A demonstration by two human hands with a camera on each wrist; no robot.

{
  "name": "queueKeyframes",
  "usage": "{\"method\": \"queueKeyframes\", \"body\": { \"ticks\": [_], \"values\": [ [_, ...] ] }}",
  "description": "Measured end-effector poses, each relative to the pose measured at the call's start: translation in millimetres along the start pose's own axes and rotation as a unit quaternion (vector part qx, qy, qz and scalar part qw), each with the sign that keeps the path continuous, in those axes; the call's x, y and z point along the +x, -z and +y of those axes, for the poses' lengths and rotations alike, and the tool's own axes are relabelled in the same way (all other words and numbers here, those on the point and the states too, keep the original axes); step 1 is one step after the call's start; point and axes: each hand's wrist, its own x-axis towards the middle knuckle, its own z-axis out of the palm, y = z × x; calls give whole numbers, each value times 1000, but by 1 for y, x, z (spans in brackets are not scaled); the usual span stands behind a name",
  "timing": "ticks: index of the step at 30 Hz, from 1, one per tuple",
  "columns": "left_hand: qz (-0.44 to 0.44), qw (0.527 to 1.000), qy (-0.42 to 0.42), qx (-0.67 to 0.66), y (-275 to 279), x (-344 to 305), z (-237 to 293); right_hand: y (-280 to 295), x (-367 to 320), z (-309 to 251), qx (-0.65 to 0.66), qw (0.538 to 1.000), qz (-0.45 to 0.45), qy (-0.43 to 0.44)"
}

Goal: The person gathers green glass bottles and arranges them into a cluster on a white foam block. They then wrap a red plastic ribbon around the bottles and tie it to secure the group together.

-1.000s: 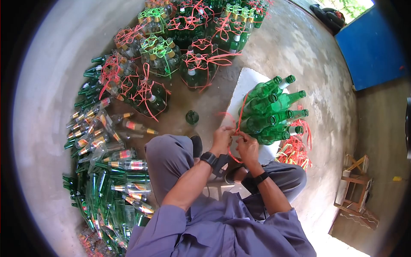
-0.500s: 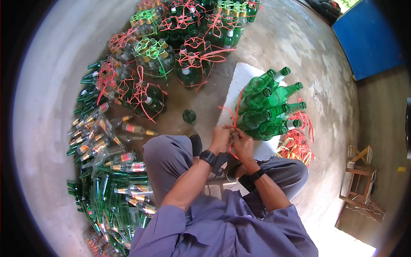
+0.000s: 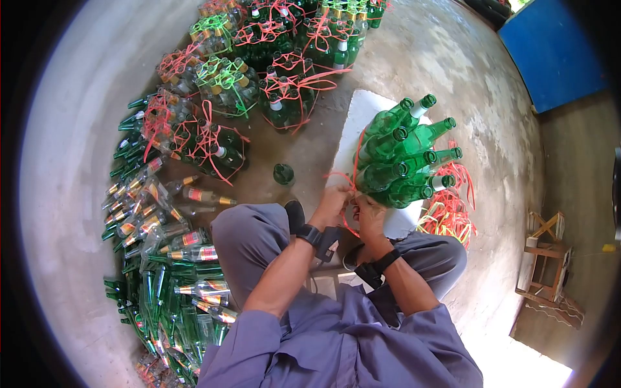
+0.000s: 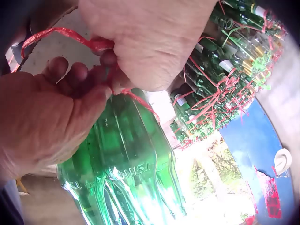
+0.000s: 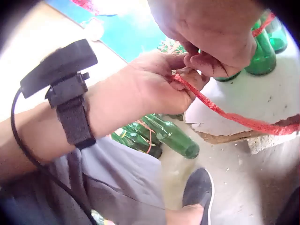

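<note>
My left hand [image 3: 333,204] and right hand [image 3: 370,216] meet at the near side of a bundle of green glass bottles [image 3: 414,139]. Both pinch a red plastic strap [image 5: 220,111] that runs around the bundle. In the left wrist view the fingertips come together at the strap, close against the ribbed side of a bottle [image 4: 126,140]. One loose strap end trails off past my hands. The bottles lean away to the right on a white slab [image 3: 349,129]. The crossing of the strap is hidden between my fingers.
Strapped bottle bundles [image 3: 226,81] stand at the far left. Loose bottles [image 3: 194,271] lie heaped along the left wall. One green bottle [image 3: 283,173] stands alone on the floor. Red and yellow straps [image 3: 449,213] lie piled right of the slab, and a wooden frame [image 3: 546,258] stands farther right.
The head view has shifted slightly, so the surroundings sit a little lower left. Both hands stay at the strap, with the right hand's fingers turning and curling more under it.
</note>
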Motion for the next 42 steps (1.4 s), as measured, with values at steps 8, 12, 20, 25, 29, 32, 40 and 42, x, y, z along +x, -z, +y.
{"method": "queueKeyframes", "body": {
  "ticks": [8, 12, 20, 25, 29, 32, 40, 42],
  "values": [
    [25, 999, 3, 22, -1, -7, 4, 0, 5, -32, 254, 915, 84, -301],
    [52, 998, 6, 37, -2, -6, 2, -1, 7, -32, 270, 900, 107, -325],
    [8, 1000, 16, 10, 1, 2, -7, 0, 7, -29, 327, 882, 65, -333],
    [5, 999, 23, -27, 7, 14, -15, 0, 7, -40, 343, 870, 14, -353],
    [4, 996, 53, -65, 2, 10, -5, 0, 8, -38, 340, 860, 1, -380],
    [10, 995, 49, -87, 1, 15, -9, 2, 6, -35, 334, 871, -1, -360],
    [105, 982, 39, -149, 0, 47, 2, 11, -2, -44, 284, 919, 91, -259],
    [123, 981, 42, -145, -1, 52, 0, 12, -5, -46, 288, 911, 104, -275]
  ]
}}
